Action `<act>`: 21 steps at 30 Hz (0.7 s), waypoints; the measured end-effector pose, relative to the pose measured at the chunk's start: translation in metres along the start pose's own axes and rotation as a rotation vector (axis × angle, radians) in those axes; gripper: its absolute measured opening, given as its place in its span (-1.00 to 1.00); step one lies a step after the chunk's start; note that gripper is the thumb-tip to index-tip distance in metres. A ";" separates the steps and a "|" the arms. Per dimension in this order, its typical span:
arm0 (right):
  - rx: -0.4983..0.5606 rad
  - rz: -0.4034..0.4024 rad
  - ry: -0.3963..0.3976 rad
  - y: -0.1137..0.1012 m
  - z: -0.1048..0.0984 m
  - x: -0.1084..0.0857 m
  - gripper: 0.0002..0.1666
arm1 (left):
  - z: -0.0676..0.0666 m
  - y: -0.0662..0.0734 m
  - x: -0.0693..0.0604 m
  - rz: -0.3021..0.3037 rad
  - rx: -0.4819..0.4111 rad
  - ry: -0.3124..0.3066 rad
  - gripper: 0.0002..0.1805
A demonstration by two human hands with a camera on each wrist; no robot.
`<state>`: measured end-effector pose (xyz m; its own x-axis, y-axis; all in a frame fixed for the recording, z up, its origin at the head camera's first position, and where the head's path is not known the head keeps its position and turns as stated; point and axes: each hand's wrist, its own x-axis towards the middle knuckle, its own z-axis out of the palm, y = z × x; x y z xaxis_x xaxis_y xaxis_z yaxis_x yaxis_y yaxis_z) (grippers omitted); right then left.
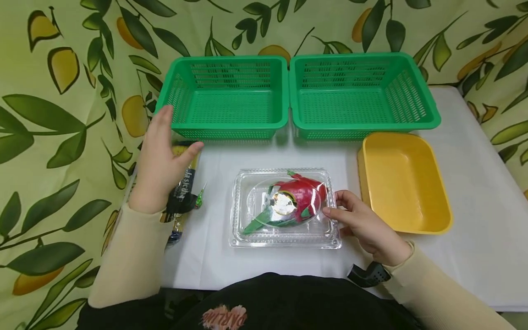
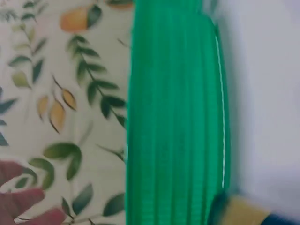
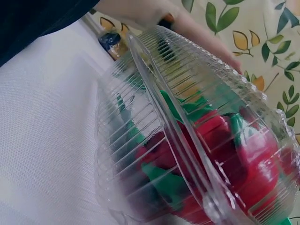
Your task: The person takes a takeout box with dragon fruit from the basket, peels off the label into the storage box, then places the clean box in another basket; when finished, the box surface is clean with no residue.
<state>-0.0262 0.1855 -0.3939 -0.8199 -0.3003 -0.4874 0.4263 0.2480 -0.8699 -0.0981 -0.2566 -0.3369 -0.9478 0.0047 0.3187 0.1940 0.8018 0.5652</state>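
Note:
A clear plastic clamshell box (image 1: pixel 284 243) lies closed on the white table. Inside it is a red dragon fruit (image 1: pixel 303 195) with green scales, also seen through the ribbed box wall in the right wrist view (image 3: pixel 206 150). My right hand (image 1: pixel 367 224) grips the right edge of the box with thumb and fingers. Raised at the left, my left hand (image 1: pixel 158 160) has its fingers straight and the thumb spread, holding nothing. Under it lies a yellow and dark printed packet (image 1: pixel 185 183), partly hidden by the hand and wrist. A small green-wrapped item (image 1: pixel 200 200) sits beside the packet.
Two green slatted baskets, left (image 1: pixel 231 124) and right (image 1: pixel 367 126), stand side by side along the back. A yellow tub (image 1: pixel 404 183) is at the right, near my right hand. Leaf-patterned cloth (image 1: pixel 49 183) hangs at the left and back.

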 end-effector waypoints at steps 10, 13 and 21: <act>-0.005 -0.015 0.022 0.004 0.002 -0.003 -0.31 | 0.029 0.021 -0.087 0.185 -0.113 -0.404 0.25; -0.019 -0.030 0.034 0.004 0.003 -0.003 -0.30 | 0.039 0.024 -0.104 0.140 -0.117 -0.516 0.41; -0.091 -0.063 0.061 -0.001 0.006 -0.004 -0.14 | 0.059 0.026 -0.127 0.108 -0.190 -0.551 0.62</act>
<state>-0.0207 0.1814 -0.3916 -0.8666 -0.2621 -0.4246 0.3395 0.3139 -0.8867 0.0126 -0.2008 -0.4078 -0.9020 0.4305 -0.0309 0.2906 0.6586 0.6941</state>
